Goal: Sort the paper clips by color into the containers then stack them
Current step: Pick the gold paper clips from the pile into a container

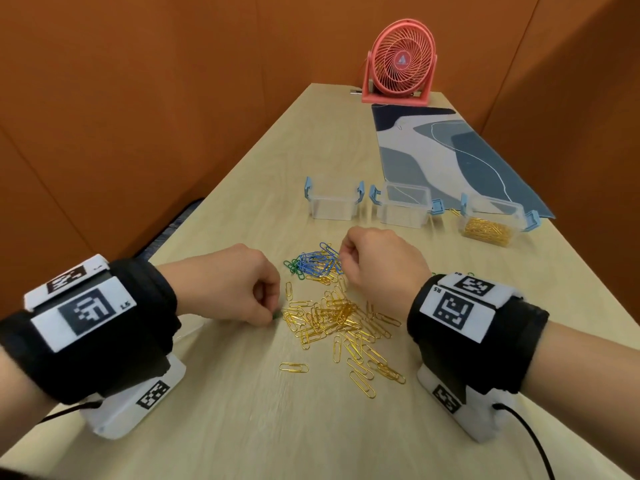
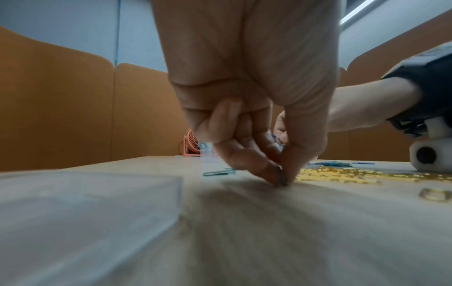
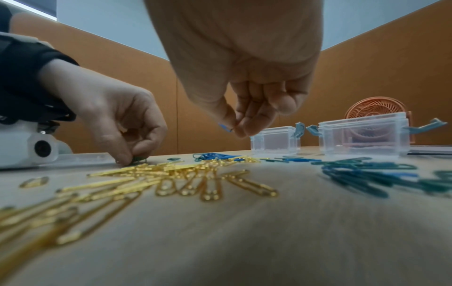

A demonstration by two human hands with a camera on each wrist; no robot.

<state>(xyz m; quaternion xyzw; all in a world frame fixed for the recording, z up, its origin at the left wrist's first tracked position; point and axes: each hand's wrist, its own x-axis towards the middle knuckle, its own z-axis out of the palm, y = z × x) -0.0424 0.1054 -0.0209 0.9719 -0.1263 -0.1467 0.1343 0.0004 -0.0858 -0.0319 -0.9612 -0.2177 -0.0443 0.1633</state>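
Three clear plastic containers with blue latches [image 1: 403,204] stand in a row beyond both hands; the right-hand one [image 1: 493,221] holds gold clips, the other two look empty. The left hand [image 1: 228,284] has fingertips [image 2: 276,174] curled down to the pale wooden table [image 1: 242,427], pinching a small green paper clip [image 1: 276,315] at the near-left edge of the loose gold wire clips [image 1: 341,322]. The right hand [image 1: 379,259] hangs above the table with curled fingers nipping a blue paper clip [image 3: 225,127] at one end. Under and just left of those fingers lies the tangle of blue and green clips [image 1: 313,263].

The clips look light, thin, stiff and slick, lying flat, so they probably want a fingernail under a loop end; hooked neighbours may come up too. The gold heap crowds the left fingertips. Well beyond the containers lie a blue patterned mat [image 1: 450,157] and a pink desk fan [image 1: 400,64].
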